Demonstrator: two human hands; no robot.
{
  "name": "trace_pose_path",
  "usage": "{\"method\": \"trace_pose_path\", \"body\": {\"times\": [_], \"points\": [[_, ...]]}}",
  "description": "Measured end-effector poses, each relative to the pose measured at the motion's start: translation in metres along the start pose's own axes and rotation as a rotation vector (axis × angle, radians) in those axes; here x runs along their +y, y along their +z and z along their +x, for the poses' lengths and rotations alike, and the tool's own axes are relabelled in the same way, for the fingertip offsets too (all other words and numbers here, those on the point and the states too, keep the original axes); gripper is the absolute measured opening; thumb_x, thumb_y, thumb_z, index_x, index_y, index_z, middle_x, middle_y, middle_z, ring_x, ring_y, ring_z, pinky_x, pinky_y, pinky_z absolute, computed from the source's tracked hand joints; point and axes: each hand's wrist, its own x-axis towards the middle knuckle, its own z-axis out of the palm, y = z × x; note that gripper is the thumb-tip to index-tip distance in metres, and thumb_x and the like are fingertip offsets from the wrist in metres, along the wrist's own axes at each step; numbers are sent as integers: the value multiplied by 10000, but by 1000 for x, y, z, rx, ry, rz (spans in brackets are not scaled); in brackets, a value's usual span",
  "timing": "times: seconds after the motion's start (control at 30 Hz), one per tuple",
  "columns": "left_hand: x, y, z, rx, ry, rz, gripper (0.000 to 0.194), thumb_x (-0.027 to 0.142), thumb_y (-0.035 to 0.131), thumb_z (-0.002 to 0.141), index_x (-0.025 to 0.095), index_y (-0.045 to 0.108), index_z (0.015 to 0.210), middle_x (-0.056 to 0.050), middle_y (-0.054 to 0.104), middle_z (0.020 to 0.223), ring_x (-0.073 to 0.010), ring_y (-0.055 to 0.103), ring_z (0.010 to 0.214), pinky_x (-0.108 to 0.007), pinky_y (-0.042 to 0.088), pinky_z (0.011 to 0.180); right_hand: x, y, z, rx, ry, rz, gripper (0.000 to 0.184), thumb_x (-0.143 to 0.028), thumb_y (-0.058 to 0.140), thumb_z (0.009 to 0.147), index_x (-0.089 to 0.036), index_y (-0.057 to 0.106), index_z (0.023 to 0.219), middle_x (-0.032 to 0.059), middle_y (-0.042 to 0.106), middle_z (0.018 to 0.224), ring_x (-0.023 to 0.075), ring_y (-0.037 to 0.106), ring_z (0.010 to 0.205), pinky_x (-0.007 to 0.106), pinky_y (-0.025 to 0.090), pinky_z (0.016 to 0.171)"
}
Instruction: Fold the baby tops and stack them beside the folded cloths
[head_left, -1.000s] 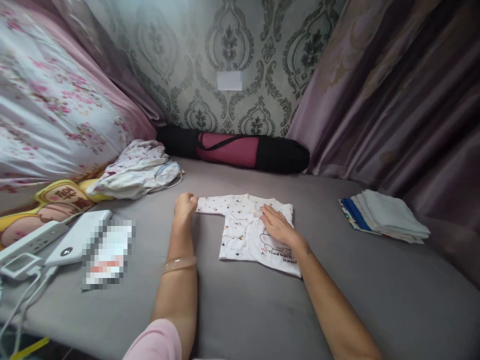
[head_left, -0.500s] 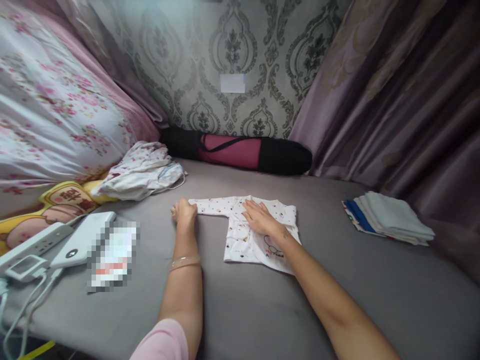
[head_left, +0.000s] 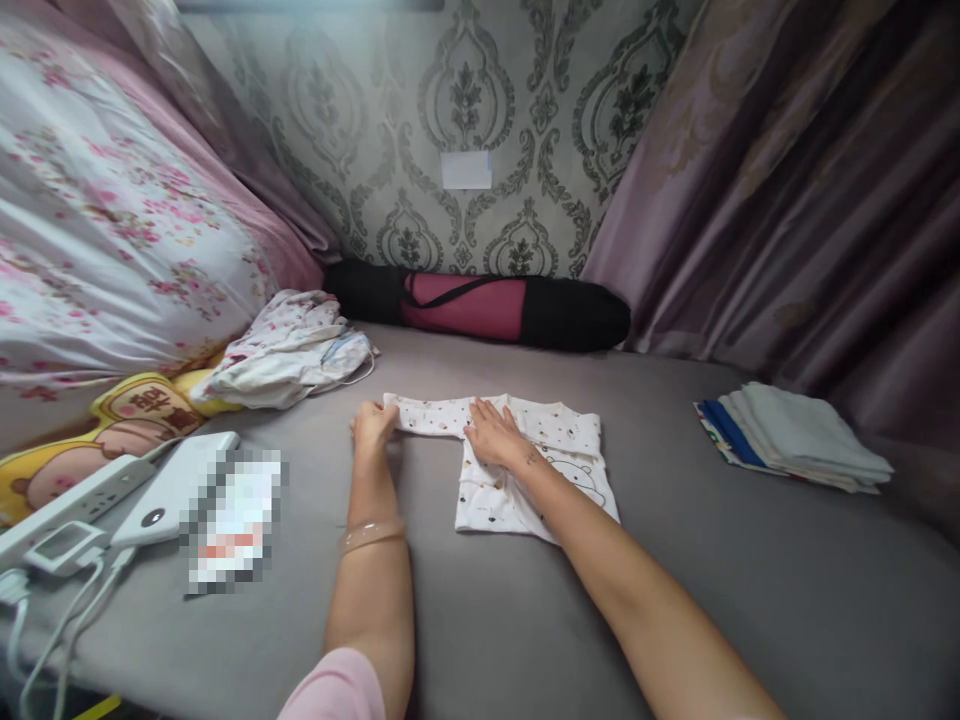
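Observation:
A small white baby shirt (head_left: 487, 500) with tiny prints and a bear outline lies flat in front of me. Its left sleeve stretches out to the left, while the right side looks folded in over the body. My left hand (head_left: 373, 425) is closed on the cuff end of that sleeve. Spread flat, my right hand (head_left: 493, 436) presses on the shirt near the shoulder where the sleeve begins. My right forearm covers part of the bear print and the lower hem.
Folded cloths (head_left: 799, 435) are stacked at the right. Crumpled clothes (head_left: 292, 350) lie back left, beside a yellow cartoon cushion (head_left: 82, 440). A power strip (head_left: 82, 505), a white power bank (head_left: 176, 485) and cables sit at left. A black and red bag (head_left: 465, 305) lies along the wall.
My right hand has slid left across the shirt toward the sleeve's base, uncovering more of the bear print. My left hand stays at the cuff. The view has shifted slightly.

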Motion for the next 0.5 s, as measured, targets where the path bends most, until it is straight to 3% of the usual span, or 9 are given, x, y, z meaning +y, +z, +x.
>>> {"method": "trace_pose_path", "body": {"times": [0.07, 0.13, 0.3, 0.4, 0.5], "points": [[5, -2, 0, 51, -96, -103, 95, 290, 554, 677, 199, 570, 698, -93, 636, 681, -301, 649, 828, -376, 489, 724, -1, 2, 0, -4, 13, -10, 616, -358, 253, 976, -75, 208, 1521, 110, 127, 1598, 236, 101, 1470, 462, 41, 1175], [12, -2, -2, 82, -99, -280, 109, 305, 578, 649, 201, 550, 661, -40, 584, 605, -255, 636, 759, -323, 489, 675, -2, 3, 0, -7, 19, -23, 615, -355, 240, 979, -74, 193, 1524, 100, 115, 1601, 230, 93, 1471, 462, 36, 1175], [37, 0, -12, -2, -118, -795, 190, 322, 636, 589, 185, 550, 690, 7, 564, 609, -159, 586, 629, -242, 458, 574, -1, 1, -2, -14, 15, -7, 610, -354, 261, 985, -71, 197, 1521, 98, 125, 1599, 225, 91, 1471, 465, 13, 1176], [49, 4, -17, -9, -96, -856, 271, 373, 686, 570, 171, 570, 708, 20, 553, 615, -119, 541, 577, -213, 415, 542, 5, -5, -5, 34, -37, 64, 591, -326, 330, 974, -79, 257, 1506, 120, 216, 1579, 221, 147, 1463, 443, 26, 1181], [58, 10, -23, -20, 4, -883, 378, 453, 730, 539, 151, 596, 721, 25, 546, 601, -98, 497, 544, -200, 371, 518, 15, -13, -11, 173, -42, 222, 534, -283, 392, 953, -103, 381, 1455, 137, 375, 1512, 218, 296, 1413, 397, 153, 1171]]}}
